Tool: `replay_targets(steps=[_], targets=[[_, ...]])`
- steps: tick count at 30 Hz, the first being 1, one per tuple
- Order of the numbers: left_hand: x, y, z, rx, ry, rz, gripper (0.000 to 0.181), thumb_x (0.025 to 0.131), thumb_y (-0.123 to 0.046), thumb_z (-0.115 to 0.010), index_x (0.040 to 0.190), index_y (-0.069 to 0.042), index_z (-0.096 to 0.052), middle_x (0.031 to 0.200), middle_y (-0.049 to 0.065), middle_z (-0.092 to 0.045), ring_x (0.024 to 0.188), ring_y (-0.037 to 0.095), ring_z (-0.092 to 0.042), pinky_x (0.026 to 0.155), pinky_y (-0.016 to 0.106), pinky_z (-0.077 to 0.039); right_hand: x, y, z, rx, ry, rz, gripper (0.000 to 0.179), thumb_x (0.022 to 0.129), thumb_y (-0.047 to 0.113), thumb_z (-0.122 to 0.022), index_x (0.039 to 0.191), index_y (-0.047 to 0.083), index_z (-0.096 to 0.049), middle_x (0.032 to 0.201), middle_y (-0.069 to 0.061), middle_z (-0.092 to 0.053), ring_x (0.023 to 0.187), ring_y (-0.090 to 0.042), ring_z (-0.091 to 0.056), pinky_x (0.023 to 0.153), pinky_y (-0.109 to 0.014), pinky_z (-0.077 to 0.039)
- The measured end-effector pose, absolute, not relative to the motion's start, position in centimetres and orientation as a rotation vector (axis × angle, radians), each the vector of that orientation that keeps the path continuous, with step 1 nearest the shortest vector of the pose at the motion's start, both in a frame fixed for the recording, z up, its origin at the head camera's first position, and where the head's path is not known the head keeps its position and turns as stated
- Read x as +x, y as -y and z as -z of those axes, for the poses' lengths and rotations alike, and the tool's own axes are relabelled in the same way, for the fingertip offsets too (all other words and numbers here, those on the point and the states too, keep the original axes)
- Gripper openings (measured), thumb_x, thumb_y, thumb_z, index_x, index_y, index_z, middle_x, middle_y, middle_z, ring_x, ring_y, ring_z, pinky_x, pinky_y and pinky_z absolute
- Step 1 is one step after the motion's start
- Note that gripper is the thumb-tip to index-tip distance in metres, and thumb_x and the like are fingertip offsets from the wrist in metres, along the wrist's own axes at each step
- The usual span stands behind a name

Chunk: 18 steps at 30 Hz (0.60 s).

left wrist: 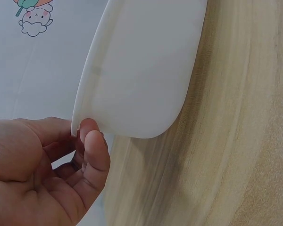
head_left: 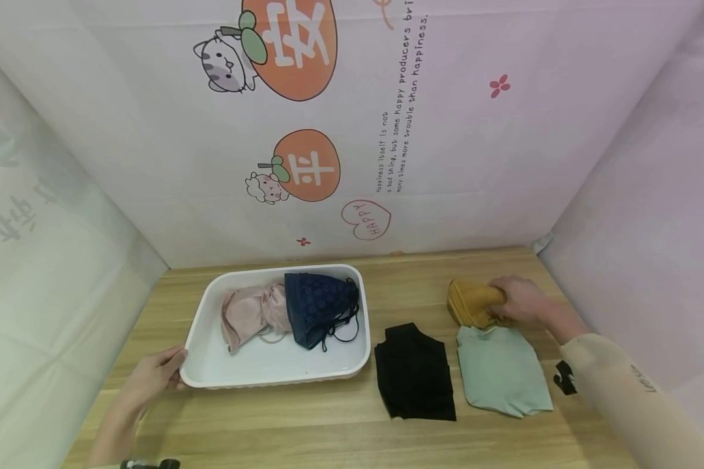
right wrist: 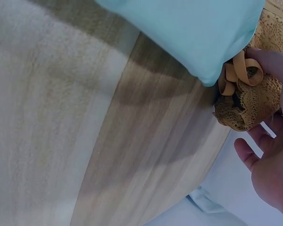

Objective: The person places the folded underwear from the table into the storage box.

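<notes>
Left hand: at the near left corner of the white tray (head_left: 258,372); left hand (head_left: 154,378) is mostly closed, fingertips pinching the rim.
Right hand: at the far right of the wooden table (head_left: 270,426); right hand (head_left: 523,299) is partly closed on the yellow cloth (head_left: 469,303), thumb on one side, some fingers beneath.
Yellow cloth: bunched, just beyond the green cloth (head_left: 501,371); lacy surface and a looped ribbon (right wrist: 230,73) show in the right wrist view.
Green cloth: pale, folded flat on the table, its far edge against the yellow cloth.
Black cloth: black cloth (head_left: 415,378) lies folded between tray and green cloth, near both.
Tray contents: pink cloth (head_left: 246,316), gathered, toward the left; navy bag (head_left: 317,303) with dark cords at the right, touching the pink cloth.
Small black item: small black item (head_left: 565,378) lies beside the right sleeve (head_left: 616,384); kind unclear.
Backdrop: white printed sheet (head_left: 457,163) behind the table, with orange fruit drawings and lettering.
</notes>
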State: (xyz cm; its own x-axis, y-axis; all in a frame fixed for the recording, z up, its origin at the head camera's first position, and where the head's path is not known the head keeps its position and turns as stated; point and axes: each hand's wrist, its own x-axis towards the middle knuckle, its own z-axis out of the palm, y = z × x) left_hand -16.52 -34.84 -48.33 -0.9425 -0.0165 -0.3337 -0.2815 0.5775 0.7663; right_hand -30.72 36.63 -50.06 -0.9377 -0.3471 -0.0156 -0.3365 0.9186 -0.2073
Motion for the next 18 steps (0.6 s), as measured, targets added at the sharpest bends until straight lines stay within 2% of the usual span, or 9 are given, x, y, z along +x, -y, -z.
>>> replay_targets(steps=[7, 18], targets=[[-16.4, 34.7, 48.3, -0.250, -2.526, -1.301, 0.057, 0.102, -0.031, -0.037, 0.142, 0.008, -0.028, 0.100, 0.014, -0.063, 0.077, 0.012, -0.062, 0.071, 0.024, -0.056, -30.7, -36.5, 50.1, -0.554, -3.047, 0.328, 0.043, 0.077, 0.033, -0.073, 0.108, 0.005, -0.063, 0.088, -0.003, -0.064, 0.080, -0.019, -0.056, 0.066, -0.037, -0.047], [-16.5, 34.8, 48.2, -0.238, -2.528, -1.302, 0.057, 0.102, -0.032, -0.038, 0.142, 0.007, -0.030, 0.098, 0.014, -0.063, 0.077, 0.014, -0.063, 0.072, 0.025, -0.056, -31.2, -36.6, 49.0, -0.521, -3.107, 0.411, 0.026, 0.078, 0.027, -0.071, 0.096, 0.010, -0.062, 0.073, 0.003, -0.058, 0.066, -0.013, -0.050, 0.058, -0.028, -0.041]])
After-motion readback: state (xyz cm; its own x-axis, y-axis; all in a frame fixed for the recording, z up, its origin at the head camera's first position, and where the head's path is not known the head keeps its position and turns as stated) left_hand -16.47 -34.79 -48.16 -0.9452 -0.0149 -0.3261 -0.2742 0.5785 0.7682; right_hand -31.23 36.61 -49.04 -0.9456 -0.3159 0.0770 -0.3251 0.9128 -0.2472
